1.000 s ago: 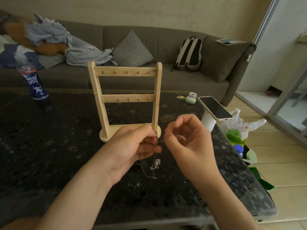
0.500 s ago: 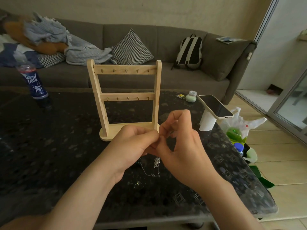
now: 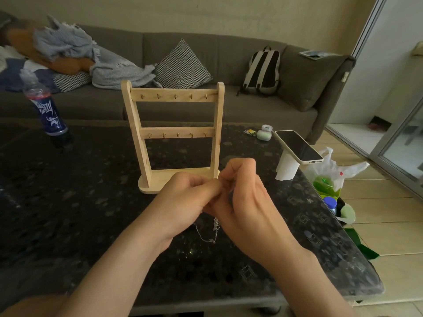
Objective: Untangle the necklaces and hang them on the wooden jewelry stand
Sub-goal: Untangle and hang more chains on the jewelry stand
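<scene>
both forearms reach in from the near edge and meet over the dark speckled table [image 3: 68, 202]. the left hand [image 3: 190, 197] is curled tight, thumb and forefinger pressed together at its right side. the right hand [image 3: 247, 202] touches it, fingers bent in and fingertips gathered at the same spot. from where they meet, the necklaces [image 3: 215, 224] hang as thin silver chain, with a small knotted clump just below the hands and a loop drooping toward the table. both hands seem to pinch the chain, though the exact grip is hidden behind the fingers.

just beyond the hands stands the wooden jewelry stand [image 3: 174, 133], upright on its flat base, its two crossbars each carrying a row of small bare hooks.

to the right, a phone [image 3: 297, 145] rests tilted on a white holder [image 3: 287, 168], with a small pale green container [image 3: 264, 133] farther back. a plastic bag [image 3: 329, 170] sits off the table's right edge. far left on the table stands a blue bottle [image 3: 45, 108].

behind runs a grey sofa [image 3: 229, 106] with a backpack [image 3: 262, 69], a checked cushion [image 3: 183, 65] and heaped blankets [image 3: 109, 65].
</scene>
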